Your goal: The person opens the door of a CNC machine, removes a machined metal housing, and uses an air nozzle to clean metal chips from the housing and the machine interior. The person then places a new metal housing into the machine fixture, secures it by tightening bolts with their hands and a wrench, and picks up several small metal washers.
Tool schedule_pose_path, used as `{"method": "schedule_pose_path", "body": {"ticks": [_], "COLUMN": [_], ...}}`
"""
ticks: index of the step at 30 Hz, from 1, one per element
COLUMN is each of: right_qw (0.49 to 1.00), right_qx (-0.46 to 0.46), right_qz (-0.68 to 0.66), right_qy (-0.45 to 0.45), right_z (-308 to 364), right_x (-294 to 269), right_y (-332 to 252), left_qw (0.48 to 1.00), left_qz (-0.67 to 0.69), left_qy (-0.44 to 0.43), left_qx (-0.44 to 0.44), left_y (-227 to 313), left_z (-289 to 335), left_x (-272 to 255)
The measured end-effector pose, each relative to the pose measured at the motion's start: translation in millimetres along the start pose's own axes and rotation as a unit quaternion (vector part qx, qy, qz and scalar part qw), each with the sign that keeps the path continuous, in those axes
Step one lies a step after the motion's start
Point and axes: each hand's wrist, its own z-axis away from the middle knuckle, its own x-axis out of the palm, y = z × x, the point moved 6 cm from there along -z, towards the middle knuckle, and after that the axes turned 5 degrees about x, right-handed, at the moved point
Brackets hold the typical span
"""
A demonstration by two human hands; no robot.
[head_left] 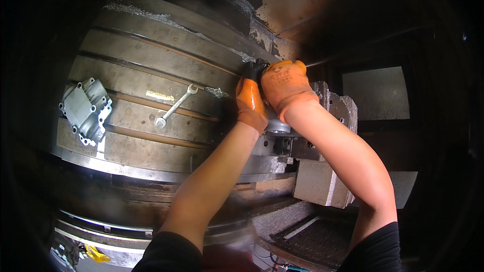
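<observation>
Both my hands wear orange gloves and meet at the far right end of a slotted metal machine table [166,65]. My left hand [251,95] is seen edge-on, its dark fingertips closed against a dark fitting whose shape I cannot make out. Right beside it, my right hand [286,81] is curled into a closed grip; its fingers hide whatever they hold. Under the right wrist, a silvery rounded metal part [278,126] shows in part, next to a block-like fixture [348,113] dusted with chips.
An open-ended wrench [175,106] lies across the table slots. Farther left sits a grey cast metal housing [88,110] with bolt holes. Metal shavings [146,15] line the table's far edge. A pale block [322,183] juts out at right; a yellow cloth-like item [97,254] is at lower left.
</observation>
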Motion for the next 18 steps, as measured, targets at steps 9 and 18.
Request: {"method": "schedule_pose_path", "body": {"ticks": [9,18], "right_qw": [0.949,1.0], "right_qx": [-0.083,0.002], "right_qz": [-0.282,0.02], "right_qy": [0.113,-0.005], "right_z": [13.9,-3.4], "right_x": [-25.7,24.7], "right_y": [38.2,3.9], "left_qw": [0.963,0.995], "left_qz": [-0.238,-0.044], "left_qy": [-0.038,0.082], "left_qx": [0.12,0.019], "left_y": [18.2,54.7], "left_z": [8.9,10.8], "left_x": [-3.4,-13.2]}}
